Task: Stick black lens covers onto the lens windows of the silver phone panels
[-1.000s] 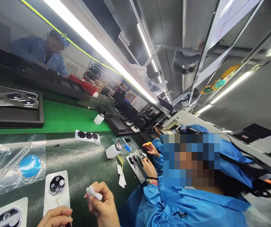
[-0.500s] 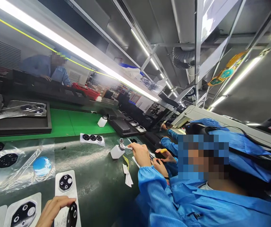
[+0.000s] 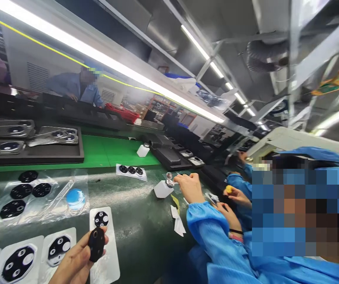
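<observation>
My left hand [image 3: 79, 256] is at the lower left, closed on a thin black camera lens cover [image 3: 97, 243] with small round holes. The thumb presses its near face, and fingertips show round its far edge. Beneath and behind it lies a white backing card [image 3: 107, 272] bearing another black-and-white lens piece [image 3: 101, 219]. More white cards with similar pieces, such as one lens piece [image 3: 18, 263], lie left of the hand. A clear plastic sheet [image 3: 54, 183] beyond holds several black lens covers [image 3: 21, 191] and a blue round disc [image 3: 75, 198]. My right hand is out of view.
A co-worker's hand [image 3: 191, 187] touches a white pump bottle [image 3: 163, 189] at the centre. A second white bottle [image 3: 143, 150] stands on the green mat [image 3: 98, 152]. A black tray [image 3: 33, 159] with phone back shells is at the left. Paper scraps [image 3: 177, 222] lie by the bottle.
The view has swung left, so the bench things appear further right. My left hand has risen into fuller view and turned the lens cover's face more towards me.
</observation>
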Demonstrator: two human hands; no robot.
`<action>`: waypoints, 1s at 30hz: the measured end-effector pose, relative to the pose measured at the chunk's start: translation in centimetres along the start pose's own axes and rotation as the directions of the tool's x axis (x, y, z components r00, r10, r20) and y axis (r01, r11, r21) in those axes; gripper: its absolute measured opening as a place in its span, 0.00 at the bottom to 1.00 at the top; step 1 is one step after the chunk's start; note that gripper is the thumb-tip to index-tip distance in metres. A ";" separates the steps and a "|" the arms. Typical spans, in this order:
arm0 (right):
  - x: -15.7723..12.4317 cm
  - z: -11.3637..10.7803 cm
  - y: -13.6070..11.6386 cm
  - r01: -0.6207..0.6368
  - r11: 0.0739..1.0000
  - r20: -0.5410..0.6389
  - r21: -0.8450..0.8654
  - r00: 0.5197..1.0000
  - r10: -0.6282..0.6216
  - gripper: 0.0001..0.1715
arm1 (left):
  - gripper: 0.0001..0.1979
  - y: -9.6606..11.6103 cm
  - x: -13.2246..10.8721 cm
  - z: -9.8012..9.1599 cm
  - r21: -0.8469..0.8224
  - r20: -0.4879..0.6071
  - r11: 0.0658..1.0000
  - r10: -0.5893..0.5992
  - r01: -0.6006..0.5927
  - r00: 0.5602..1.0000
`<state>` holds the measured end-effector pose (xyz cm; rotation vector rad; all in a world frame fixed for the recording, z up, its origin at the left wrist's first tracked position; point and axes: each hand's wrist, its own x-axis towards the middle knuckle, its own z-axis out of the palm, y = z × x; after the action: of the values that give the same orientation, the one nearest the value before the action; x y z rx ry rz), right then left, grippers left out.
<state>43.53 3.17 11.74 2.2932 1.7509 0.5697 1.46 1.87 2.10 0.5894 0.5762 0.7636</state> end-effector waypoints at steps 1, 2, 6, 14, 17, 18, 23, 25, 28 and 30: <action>-0.1 -0.1 0.0 0.001 1.000 -0.020 0.018 1.000 0.000 0.13 | 0.30 0.2 -0.1 0.2 -0.024 0.031 1.000 0.019 -0.018 0.999; -0.2 -0.2 0.0 -0.001 0.999 -0.047 0.041 0.999 0.003 0.09 | 0.30 0.4 -0.3 0.5 -0.042 0.053 0.999 0.021 -0.018 0.998; -1.9 -1.3 -1.4 -0.026 0.985 -0.202 0.172 0.977 0.061 0.16 | 0.28 1.2 -1.2 1.6 -0.071 0.069 0.997 0.008 -0.004 0.998; -11.7 -5.4 -17.0 0.275 0.180 -0.285 0.945 0.958 0.033 0.10 | 0.24 1.3 -1.9 1.8 -0.071 0.092 0.997 0.009 -0.003 0.996; -14.0 -6.2 -21.2 0.296 -0.022 -0.296 0.955 0.955 0.029 0.13 | 0.25 1.2 -1.8 1.9 -0.087 0.110 0.996 0.034 -0.025 0.993; -14.4 -6.3 -22.0 0.313 -0.046 -0.310 0.949 0.949 0.059 0.14 | 0.25 1.2 -1.7 2.0 -0.087 0.116 0.996 0.040 -0.030 0.992; -15.0 -6.1 -23.2 0.357 -0.051 -0.347 0.933 0.927 0.144 0.17 | 0.25 1.3 -1.5 2.4 -0.082 0.145 0.995 0.064 -0.052 0.987; -15.1 -5.9 -23.0 0.357 -0.026 -0.350 0.934 0.926 0.143 0.20 | 0.25 1.2 -1.5 2.3 -0.079 0.137 0.995 0.063 -0.052 0.988; -15.3 -5.5 -22.9 0.372 0.034 -0.373 0.927 0.916 0.149 0.23 | 0.26 1.0 -1.4 2.0 -0.069 0.119 0.997 0.050 -0.042 0.992; -15.5 -5.2 -22.9 0.393 0.080 -0.401 0.916 0.903 0.152 0.24 | 0.27 1.0 -1.5 2.0 -0.064 0.112 0.997 0.047 -0.039 0.993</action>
<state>17.74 -5.65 4.85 2.7288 3.2941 -0.5909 1.49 0.76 4.51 0.5852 0.4352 0.7809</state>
